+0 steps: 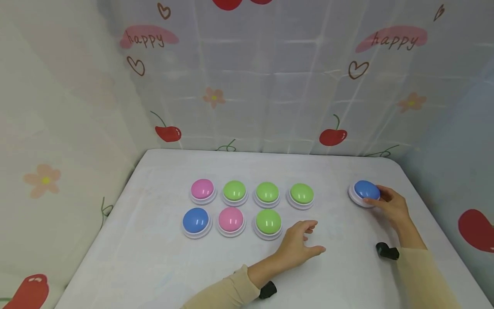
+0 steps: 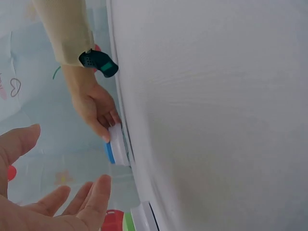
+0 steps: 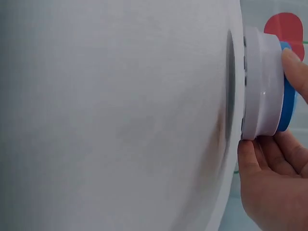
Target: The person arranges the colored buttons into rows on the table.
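A blue dome button (image 1: 365, 190) on a white base stands alone at the table's right side. My right hand (image 1: 387, 202) grips it from the near right, fingers and thumb curled round its rim; the right wrist view shows the button (image 3: 267, 89) pinched by my fingertips (image 3: 294, 65), and the left wrist view shows the same button (image 2: 115, 147) and hand (image 2: 96, 110). My left hand (image 1: 299, 242) hovers open over the table, fingers spread, just right of a green button (image 1: 268, 222). In its own wrist view the left hand (image 2: 57, 202) holds nothing.
Two rows of dome buttons sit mid-table: pink (image 1: 202, 189) and three green (image 1: 267, 192) at the back, blue (image 1: 195, 220), pink (image 1: 230, 219) and green in front. A printed curtain (image 1: 247, 77) walls the white table (image 1: 154, 266) on three sides.
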{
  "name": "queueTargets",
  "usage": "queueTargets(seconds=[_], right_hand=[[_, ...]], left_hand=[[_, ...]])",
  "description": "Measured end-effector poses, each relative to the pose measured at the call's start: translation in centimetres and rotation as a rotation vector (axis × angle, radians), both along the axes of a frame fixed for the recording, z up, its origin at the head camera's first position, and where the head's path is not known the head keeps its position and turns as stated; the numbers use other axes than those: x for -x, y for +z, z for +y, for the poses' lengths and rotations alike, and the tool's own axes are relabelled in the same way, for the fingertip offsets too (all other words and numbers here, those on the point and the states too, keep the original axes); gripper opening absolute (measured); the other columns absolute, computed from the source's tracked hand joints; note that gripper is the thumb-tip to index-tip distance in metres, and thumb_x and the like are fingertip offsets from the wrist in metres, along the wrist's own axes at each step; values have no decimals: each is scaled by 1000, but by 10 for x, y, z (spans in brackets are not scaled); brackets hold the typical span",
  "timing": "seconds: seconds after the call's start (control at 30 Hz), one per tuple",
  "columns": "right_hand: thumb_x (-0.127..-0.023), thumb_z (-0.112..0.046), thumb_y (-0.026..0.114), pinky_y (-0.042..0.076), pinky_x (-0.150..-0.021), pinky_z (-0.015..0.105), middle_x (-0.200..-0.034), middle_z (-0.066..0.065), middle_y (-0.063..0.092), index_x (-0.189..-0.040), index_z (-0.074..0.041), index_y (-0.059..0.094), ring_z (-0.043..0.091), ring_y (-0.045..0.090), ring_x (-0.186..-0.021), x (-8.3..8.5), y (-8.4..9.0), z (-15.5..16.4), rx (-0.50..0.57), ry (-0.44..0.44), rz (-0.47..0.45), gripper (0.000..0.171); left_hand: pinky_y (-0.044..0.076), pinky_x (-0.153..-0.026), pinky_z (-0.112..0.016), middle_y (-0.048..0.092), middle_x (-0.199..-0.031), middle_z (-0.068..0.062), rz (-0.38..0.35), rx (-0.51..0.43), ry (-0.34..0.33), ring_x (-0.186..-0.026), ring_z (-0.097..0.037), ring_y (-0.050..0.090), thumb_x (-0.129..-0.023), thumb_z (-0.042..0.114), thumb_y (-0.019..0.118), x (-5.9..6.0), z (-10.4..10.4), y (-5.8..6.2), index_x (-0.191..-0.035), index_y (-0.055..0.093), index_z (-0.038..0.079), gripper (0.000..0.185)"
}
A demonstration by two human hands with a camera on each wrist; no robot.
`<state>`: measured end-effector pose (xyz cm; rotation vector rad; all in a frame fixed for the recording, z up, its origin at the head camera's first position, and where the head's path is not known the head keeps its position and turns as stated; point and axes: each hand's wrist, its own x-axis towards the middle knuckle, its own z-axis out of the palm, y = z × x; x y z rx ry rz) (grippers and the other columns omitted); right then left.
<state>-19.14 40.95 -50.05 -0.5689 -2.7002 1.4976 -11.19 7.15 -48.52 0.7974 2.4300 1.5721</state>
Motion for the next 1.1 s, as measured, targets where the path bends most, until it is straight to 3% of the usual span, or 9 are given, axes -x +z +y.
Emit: queueTargets(seconds=[0.13, 0.3, 0.37, 0.43, 0.57, 0.63, 0.73, 0.9, 1.1], right_hand=[[-89, -42, 70, 29, -112, 59, -155, 32, 26, -152, 2, 24, 50, 28, -139, -13, 4, -7, -33, 55, 27, 89], [-88, -38, 72, 44, -104, 37, -149, 30, 37, -149, 1, 31, 48, 39, -133, -35, 17, -27, -93, 151, 74, 83], [-88, -35, 73, 48, -97, 22, -146, 28, 41, -148, 1, 35, 38, 46, -131, -45, 22, -37, -112, 188, 103, 80], [-87, -30, 75, 48, -91, 12, -143, 23, 45, -145, 1, 38, 19, 52, -126, -54, 25, -46, -103, 227, 144, 76], [-84, -18, 77, 43, -87, 1, -133, -2, 52, -141, 2, 43, -17, 44, -110, -69, 28, -65, -58, 313, 228, 70], [-82, -13, 79, 41, -88, 0, -128, -13, 50, -139, 2, 45, -23, 41, -108, -74, 29, -75, -36, 360, 264, 68], [-79, -8, 81, 40, -91, 0, -126, -17, 49, -136, 4, 48, -21, 44, -110, -78, 29, -90, -6, 428, 301, 68], [-74, -5, 83, 39, -94, 1, -127, -8, 55, -133, 3, 51, -17, 48, -113, -77, 26, -111, 65, 524, 318, 67], [-74, -2, 82, 40, -95, 3, -131, 26, 53, -133, 5, 50, -15, 50, -113, -72, 17, -125, 145, 576, 305, 67]], left_hand=[[50, -90, -13, 61, -126, -15, 5, -9, 34, -114, -19, 60, -82, 16, 78, 4, 0, 2, -134, 53, 0, 60], [50, -91, -14, 59, -129, -14, -13, -15, 78, -116, -21, 58, -83, 17, 78, 6, 2, 5, -136, 52, 2, 60], [49, -92, -14, 58, -130, -12, -13, -16, 92, -116, -21, 57, -83, 17, 78, 6, 3, 7, -136, 53, 4, 60], [50, -92, -15, 59, -129, -11, 2, -17, 102, -116, -22, 57, -83, 17, 78, 7, 4, 8, -136, 53, 4, 60], [50, -92, -16, 58, -129, -11, 29, -19, 117, -115, -25, 58, -82, 17, 78, 7, 7, 8, -135, 53, 2, 60], [50, -93, -17, 57, -130, -11, 34, -12, 125, -114, -26, 58, -82, 18, 79, 7, 8, 7, -135, 53, 2, 60], [50, -95, -21, 55, -132, -11, 33, 12, 142, -117, -25, 57, -82, 20, 79, 6, 8, 7, -135, 52, 3, 62], [46, -105, -34, 54, -134, -12, 36, 63, 182, -124, -23, 53, -81, 22, 79, 8, 7, 3, -136, 51, 3, 65], [44, -106, -38, 57, -130, -12, 11, 60, 225, -123, -24, 54, -79, 18, 81, 11, 6, -4, -135, 51, 3, 66]])
